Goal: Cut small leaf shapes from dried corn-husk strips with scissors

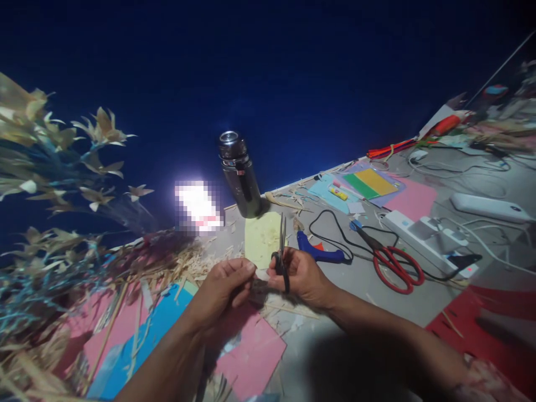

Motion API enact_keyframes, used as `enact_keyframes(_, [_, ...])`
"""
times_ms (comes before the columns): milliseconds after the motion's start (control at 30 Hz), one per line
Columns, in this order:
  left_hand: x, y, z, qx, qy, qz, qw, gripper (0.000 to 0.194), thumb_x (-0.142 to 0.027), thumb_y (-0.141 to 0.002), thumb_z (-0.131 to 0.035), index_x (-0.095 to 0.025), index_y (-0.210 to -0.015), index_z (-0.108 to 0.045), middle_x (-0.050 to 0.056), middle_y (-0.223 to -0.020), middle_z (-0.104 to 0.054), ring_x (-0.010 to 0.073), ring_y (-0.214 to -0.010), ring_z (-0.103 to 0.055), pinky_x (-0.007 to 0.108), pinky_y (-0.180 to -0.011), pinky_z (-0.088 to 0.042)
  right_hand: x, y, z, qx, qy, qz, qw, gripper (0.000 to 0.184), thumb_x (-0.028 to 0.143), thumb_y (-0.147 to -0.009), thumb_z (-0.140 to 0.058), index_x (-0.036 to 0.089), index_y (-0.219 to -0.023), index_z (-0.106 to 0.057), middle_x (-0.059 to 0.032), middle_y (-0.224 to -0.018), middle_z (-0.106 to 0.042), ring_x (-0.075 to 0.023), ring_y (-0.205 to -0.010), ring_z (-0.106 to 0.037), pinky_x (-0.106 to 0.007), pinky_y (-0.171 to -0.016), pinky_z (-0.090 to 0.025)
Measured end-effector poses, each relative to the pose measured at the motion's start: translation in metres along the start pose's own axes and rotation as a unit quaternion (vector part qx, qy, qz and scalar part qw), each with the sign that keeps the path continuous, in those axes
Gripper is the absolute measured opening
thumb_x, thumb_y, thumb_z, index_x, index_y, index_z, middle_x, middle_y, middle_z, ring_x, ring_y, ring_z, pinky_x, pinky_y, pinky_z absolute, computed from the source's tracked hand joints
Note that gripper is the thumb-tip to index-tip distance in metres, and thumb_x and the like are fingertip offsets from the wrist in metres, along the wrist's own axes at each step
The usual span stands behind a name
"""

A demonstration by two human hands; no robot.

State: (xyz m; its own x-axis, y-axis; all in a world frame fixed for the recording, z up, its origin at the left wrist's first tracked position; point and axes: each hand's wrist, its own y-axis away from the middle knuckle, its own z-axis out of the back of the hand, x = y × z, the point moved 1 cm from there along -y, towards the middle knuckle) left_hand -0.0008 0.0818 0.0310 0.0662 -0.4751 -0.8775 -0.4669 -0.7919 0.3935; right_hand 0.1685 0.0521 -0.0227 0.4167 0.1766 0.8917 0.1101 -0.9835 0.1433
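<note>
My right hand [304, 276] is closed round the black handles of a small pair of scissors [282, 245], whose blades point up and away from me. My left hand [224, 285] pinches a small pale piece of dried leaf [262, 274] right beside the scissor handles. Both hands meet over the grey table [355, 279]. Just behind them lies a pale yellow sheet [262, 237].
A dark steel flask [240, 174] stands behind the yellow sheet. A blue glue gun [320, 252], red-handled scissors [391, 262], a white power strip [427, 237] and coloured paper [371, 183] lie to the right. Dried-leaf flowers [62, 162] and straw scraps [176, 262] fill the left. Pink paper [253, 357] lies near me.
</note>
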Motion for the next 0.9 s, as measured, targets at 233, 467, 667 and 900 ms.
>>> enact_keyframes(233, [0.03, 0.0, -0.021, -0.008, 0.171, 0.003, 0.985, 0.032, -0.032, -0.068, -0.087, -0.02, -0.083, -0.062, -0.01, -0.045, -0.043, 0.0053, -0.041, -0.032, 0.021, -0.048, -0.027, 0.0, -0.004, 0.001, -0.064, -0.005, 0.039, 0.997, 0.042, 0.03, -0.059, -0.09, 0.017, -0.086, -0.061, 0.002, -0.079, -0.064, -0.0118, -0.069, -0.061, -0.024, -0.066, -0.05])
enact_keyframes(467, [0.031, -0.002, -0.023, -0.033, 0.198, -0.001, 0.98, 0.025, -0.025, -0.071, -0.082, -0.018, -0.075, -0.059, -0.006, -0.055, -0.05, 0.0049, -0.045, -0.038, 0.02, -0.048, -0.025, 0.002, 0.0, 0.0, -0.049, 0.045, 0.039, 0.997, 0.04, 0.021, -0.058, -0.09, 0.018, -0.087, -0.062, 0.0012, -0.08, -0.067, -0.0134, -0.074, -0.063, -0.024, -0.07, -0.05])
enact_keyframes(667, [0.025, -0.002, -0.012, 0.061, 0.124, -0.017, 0.99, 0.013, -0.017, -0.07, -0.073, -0.016, -0.067, -0.061, 0.003, -0.062, -0.062, 0.0144, -0.059, -0.054, 0.028, -0.061, -0.039, 0.005, -0.003, 0.008, 0.037, -0.036, -0.003, 0.999, 0.041, 0.027, -0.065, -0.088, 0.016, -0.096, -0.063, 0.0003, -0.079, -0.068, -0.0111, -0.061, -0.062, -0.023, -0.059, -0.051])
enact_keyframes(900, [0.025, -0.003, -0.014, 0.085, 0.121, -0.004, 0.989, 0.017, -0.017, -0.071, -0.075, -0.016, -0.064, -0.06, 0.0, -0.06, -0.055, 0.012, -0.055, -0.047, 0.028, -0.057, -0.035, 0.009, 0.003, 0.002, 0.062, -0.027, -0.033, 0.997, 0.047, 0.023, -0.055, -0.093, 0.015, -0.089, -0.061, 0.003, -0.073, -0.064, -0.0071, -0.053, -0.055, -0.019, -0.05, -0.046])
